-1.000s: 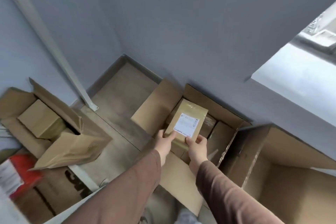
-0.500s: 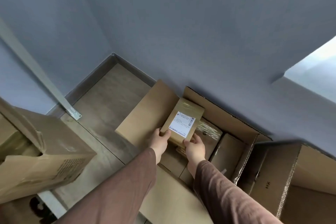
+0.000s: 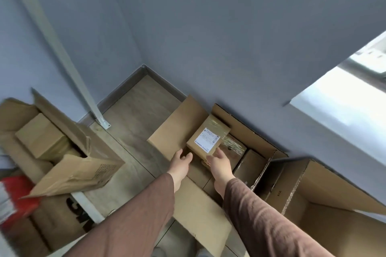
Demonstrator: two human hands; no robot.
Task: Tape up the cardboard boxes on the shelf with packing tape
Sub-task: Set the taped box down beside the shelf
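One small cardboard parcel (image 3: 208, 139), carrying a white shipping label (image 3: 207, 141) and shiny clear tape across its far end, sat tilted on top of other taped parcels (image 3: 234, 148) inside an open carton (image 3: 246, 131) on the floor against the grey wall. Both hands were at its near edge. The left hand (image 3: 181, 159) lay just off the parcel's near left corner, fingers loosely bent and apparently gripping nothing. The right hand (image 3: 219, 160) had its fingertips against the near right edge; whether they pinched the parcel or only touched it could not be told, since the palm hid the contact. Brown sleeves (image 3: 261, 215) covered both forearms. The label's print was too small to read. To the right stood a larger open carton (image 3: 334, 204), cut off by the frame. At left, a torn box (image 3: 62, 152) holding a smaller box rested on a white shelf (image 3: 87, 208), beside a blurred red packet (image 3: 14, 196).
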